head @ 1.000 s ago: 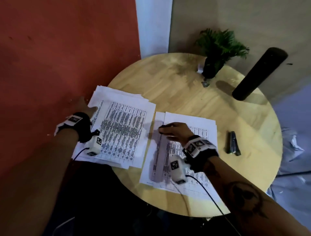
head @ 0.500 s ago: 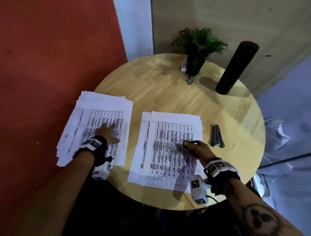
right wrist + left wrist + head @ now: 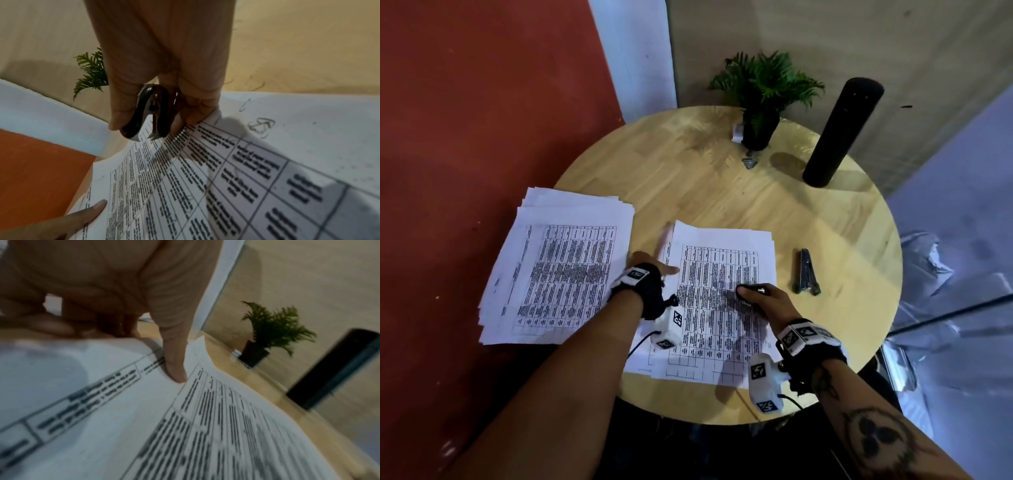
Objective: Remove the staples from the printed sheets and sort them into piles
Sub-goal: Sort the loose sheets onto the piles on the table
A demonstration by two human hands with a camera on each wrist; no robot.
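Two piles of printed sheets lie on the round wooden table (image 3: 722,192): a left pile (image 3: 558,267) and a right pile (image 3: 726,274). My left hand (image 3: 655,267) rests at the left edge of the right pile, one straight finger (image 3: 176,369) pressing the paper beside the top sheet's edge. My right hand (image 3: 756,294) sits on the middle of the right pile and grips a black and chrome staple remover (image 3: 148,113), its claws pointing down just above the top sheet (image 3: 226,178). I see no staple.
A dark stapler (image 3: 806,272) lies on the table right of the right pile. At the back stand a small potted plant (image 3: 760,99) and a black cylinder (image 3: 839,133). A red wall (image 3: 465,137) runs close along the left.
My left hand has left the left pile and come across to the left edge of the right pile. My right hand has stayed on the right pile with the staple remover.
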